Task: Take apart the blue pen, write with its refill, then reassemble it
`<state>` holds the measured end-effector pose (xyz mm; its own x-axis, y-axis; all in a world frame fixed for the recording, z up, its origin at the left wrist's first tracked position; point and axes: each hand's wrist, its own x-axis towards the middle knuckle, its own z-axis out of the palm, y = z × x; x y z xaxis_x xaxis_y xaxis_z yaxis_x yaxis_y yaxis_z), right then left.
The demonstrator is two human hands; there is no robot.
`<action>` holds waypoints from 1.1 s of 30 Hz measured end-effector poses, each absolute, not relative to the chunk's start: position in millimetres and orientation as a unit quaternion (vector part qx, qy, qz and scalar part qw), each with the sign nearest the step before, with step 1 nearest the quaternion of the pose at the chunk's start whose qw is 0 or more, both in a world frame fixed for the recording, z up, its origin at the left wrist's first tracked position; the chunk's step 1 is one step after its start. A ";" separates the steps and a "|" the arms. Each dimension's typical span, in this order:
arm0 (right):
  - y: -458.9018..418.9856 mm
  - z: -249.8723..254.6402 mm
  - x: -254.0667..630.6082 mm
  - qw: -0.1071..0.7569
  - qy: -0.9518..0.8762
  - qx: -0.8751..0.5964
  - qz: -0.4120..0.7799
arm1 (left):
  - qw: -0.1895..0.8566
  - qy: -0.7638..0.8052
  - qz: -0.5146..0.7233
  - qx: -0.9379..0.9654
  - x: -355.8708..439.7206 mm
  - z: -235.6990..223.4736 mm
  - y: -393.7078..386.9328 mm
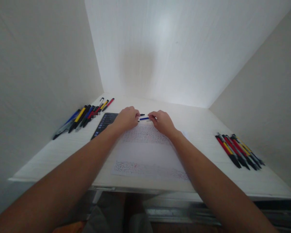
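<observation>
Left hand (129, 116) is beside the blue piece (143, 118), right hand (163, 121) at its end. Whether fingers grip, cannot tell.

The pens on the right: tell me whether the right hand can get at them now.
Likely yes: only bare desk shows between the right hand and those pens, and nothing covers the group.

white desk (196, 139), faintly grained top. left side – slanted row of pens (80, 115), red, yellow, blue, black, some overlapping. dark flat device (104, 124) just beside written-on paper sheet (150, 153), which lies mid-desk. near sheet's far edge: small blue piece (144, 118), black piece (142, 115). right side – second pen group (235, 152), mostly red, yellow, black, side by side.
</observation>
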<state>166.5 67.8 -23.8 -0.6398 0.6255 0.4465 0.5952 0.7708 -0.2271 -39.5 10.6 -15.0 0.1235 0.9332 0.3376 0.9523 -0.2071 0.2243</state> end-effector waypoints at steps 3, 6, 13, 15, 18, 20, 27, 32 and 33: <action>68.9 -23.0 164.6 0.246 -0.913 -0.324 0.022 | 0.010 -0.631 -0.216 -0.745 -41.8 -14.2 9.9; 69.2 -24.6 162.1 0.225 -0.920 -0.321 0.018 | 0.006 -0.632 -0.220 -0.743 -42.9 -15.4 10.8; 67.9 -29.8 161.1 0.206 -0.919 -0.335 0.035 | -0.010 -0.613 -0.258 -0.747 -43.8 -19.0 14.4; 67.9 -29.1 161.3 0.245 -0.910 -0.329 0.067 | -0.011 -0.593 -0.286 -0.753 -41.0 -19.6 14.9; 68.6 -27.0 161.4 0.332 -0.875 -0.311 0.164 | -0.030 -0.561 -0.327 -0.760 -32.9 -20.3 13.4; 69.3 -26.3 161.6 0.367 -0.848 -0.301 0.237 | -0.048 -0.543 -0.341 -0.766 -27.0 -19.8 11.1; 69.3 -26.4 163.0 0.427 -0.703 -0.293 0.488 | -0.077 -0.545 -0.361 -0.753 -21.7 -12.3 4.8; 66.9 -15.9 167.5 0.448 -0.544 -0.276 0.654 | -0.028 -0.551 -0.409 -0.727 -22.2 -17.3 9.4; 66.6 -14.1 168.6 0.448 -0.527 -0.275 0.668 | -0.017 -0.548 -0.418 -0.725 -22.3 -19.4 11.1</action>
